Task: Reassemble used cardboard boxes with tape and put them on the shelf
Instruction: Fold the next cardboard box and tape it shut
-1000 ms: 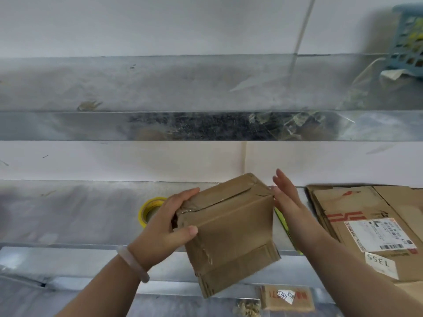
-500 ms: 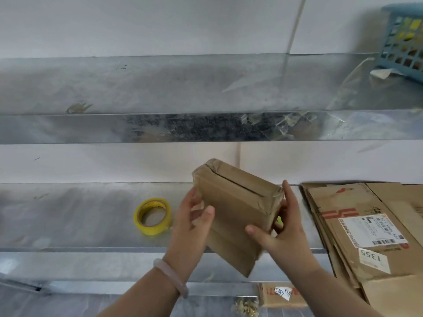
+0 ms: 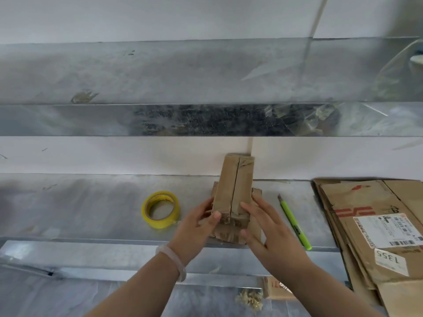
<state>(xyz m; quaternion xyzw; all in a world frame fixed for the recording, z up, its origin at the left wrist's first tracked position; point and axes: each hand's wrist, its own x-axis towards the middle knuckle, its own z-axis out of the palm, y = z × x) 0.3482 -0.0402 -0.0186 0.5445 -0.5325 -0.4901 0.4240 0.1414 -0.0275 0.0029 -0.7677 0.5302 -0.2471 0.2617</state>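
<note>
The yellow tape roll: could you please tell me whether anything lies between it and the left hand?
Nothing visible does. The tape roll lies on the shelf just left of the left hand, which grips the small cardboard box; only bare shelf separates them.

Storeroom, metal shelves (galvanised), flattened cartons, tape

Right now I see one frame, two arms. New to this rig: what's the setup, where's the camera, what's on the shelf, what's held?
No machine: these are a person's bare hands, filmed by one wide-angle camera worn on the head, looking forward and down. The left hand grips a small cardboard box upright on the metal shelf; the right hand presses flat against its other side. Left of the box lies a yellow tape roll, right of it a green cutter, then a stack of flattened boxes.
</note>
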